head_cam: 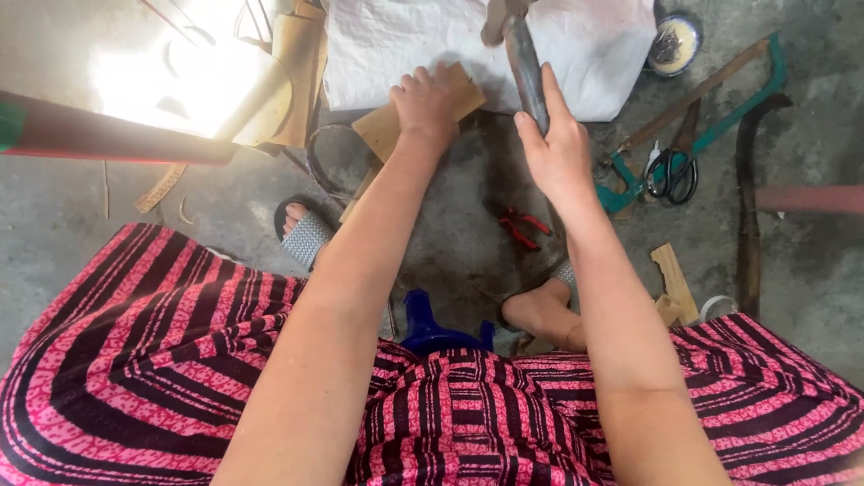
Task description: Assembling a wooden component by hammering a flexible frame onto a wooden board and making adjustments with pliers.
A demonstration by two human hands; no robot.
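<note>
Item: our left hand (423, 103) flat, pinning a wooden board (421, 112) steady; right hand (556, 148) beside it gripping a dark tool handle (525, 67); red pliers (524, 227) below.

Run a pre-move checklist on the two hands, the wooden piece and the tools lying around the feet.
1. Left hand flat on the wooden piece: ok.
2. Right hand on the dark handle: touching, but fingers look loose; firm grip cannot tell.
3. Tool head at the handle's top: cut off by the frame; cannot tell.
4. Red pliers lying between the feet, near the right foot: not ok.
5. Scissors and green saw frame lie apart from both hands: ok.
</note>
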